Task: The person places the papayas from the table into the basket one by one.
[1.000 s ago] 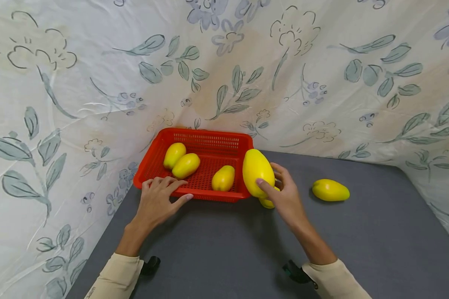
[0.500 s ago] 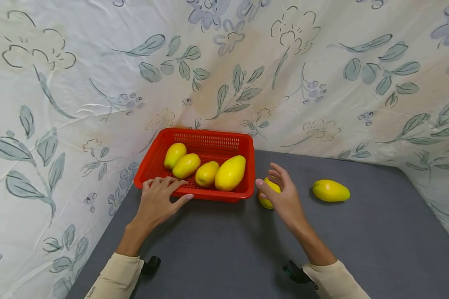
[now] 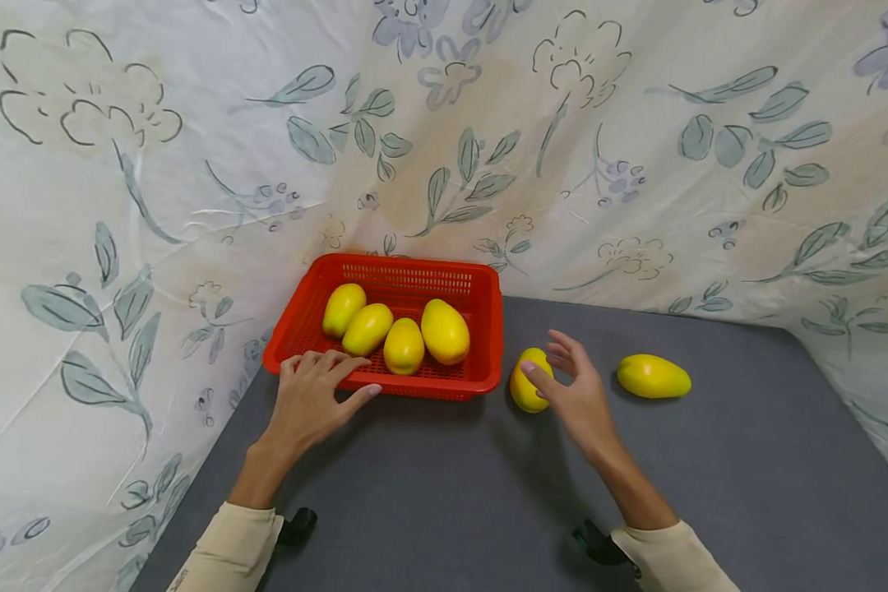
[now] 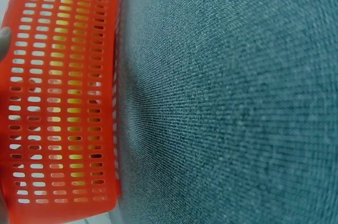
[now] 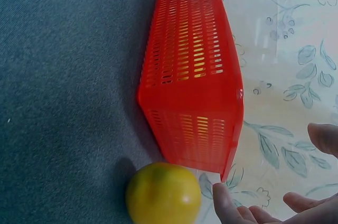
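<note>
Several yellow mangoes lie in a red plastic basket [image 3: 488,362], among them a larger mango [image 3: 446,331] on the right. My left hand [image 3: 307,403] holds the basket's front rim near its left corner, fingers over the edge and thumb on the outer side. Just right of the basket, a mango [image 3: 529,382] rests on the table. My right hand [image 3: 580,403] is beside and over that mango, fingers spread and holding nothing. In the right wrist view the same mango [image 5: 163,195] shows below the basket's end wall, with the right fingertips [image 5: 224,203] apart from it.
Another mango [image 3: 654,376] lies farther right on the grey tabletop [image 3: 429,485]. A floral cloth [image 3: 429,164] hangs behind and to the left, close to the basket's back side.
My right hand released the larger mango into the basket, where it rolled left and turned, pushing another mango leftward. That hand then shifted slightly right. My left hand stayed on the rim.
</note>
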Demonstrator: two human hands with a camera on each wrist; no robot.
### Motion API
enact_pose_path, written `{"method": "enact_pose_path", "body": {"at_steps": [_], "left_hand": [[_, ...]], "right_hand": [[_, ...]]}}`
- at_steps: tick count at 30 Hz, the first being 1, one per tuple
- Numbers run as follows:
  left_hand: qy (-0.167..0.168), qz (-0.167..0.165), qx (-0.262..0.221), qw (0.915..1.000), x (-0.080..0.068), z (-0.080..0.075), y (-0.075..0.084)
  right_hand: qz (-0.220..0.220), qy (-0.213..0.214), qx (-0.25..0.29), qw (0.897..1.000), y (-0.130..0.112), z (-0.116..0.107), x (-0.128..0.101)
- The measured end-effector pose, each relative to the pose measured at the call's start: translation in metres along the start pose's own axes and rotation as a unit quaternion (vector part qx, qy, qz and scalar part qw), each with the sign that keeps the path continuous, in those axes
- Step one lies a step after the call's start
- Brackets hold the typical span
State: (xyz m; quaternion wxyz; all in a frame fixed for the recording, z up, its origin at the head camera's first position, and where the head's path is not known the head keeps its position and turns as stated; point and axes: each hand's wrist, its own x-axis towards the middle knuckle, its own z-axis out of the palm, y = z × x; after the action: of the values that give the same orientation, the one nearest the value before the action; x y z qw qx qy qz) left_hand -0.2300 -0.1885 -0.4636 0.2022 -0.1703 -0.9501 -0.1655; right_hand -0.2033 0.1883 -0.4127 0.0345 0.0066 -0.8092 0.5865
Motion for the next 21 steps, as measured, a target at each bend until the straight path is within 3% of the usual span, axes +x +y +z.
{"method": "enact_pose_path", "body": {"at_steps": [21], "left_hand": [[-0.005, -0.011, -0.008, 0.9999, 0.006, 0.0, 0.005]], "right_hand": [[0.023, 0.01, -0.051, 0.998, 0.013, -0.018, 0.011]]}}
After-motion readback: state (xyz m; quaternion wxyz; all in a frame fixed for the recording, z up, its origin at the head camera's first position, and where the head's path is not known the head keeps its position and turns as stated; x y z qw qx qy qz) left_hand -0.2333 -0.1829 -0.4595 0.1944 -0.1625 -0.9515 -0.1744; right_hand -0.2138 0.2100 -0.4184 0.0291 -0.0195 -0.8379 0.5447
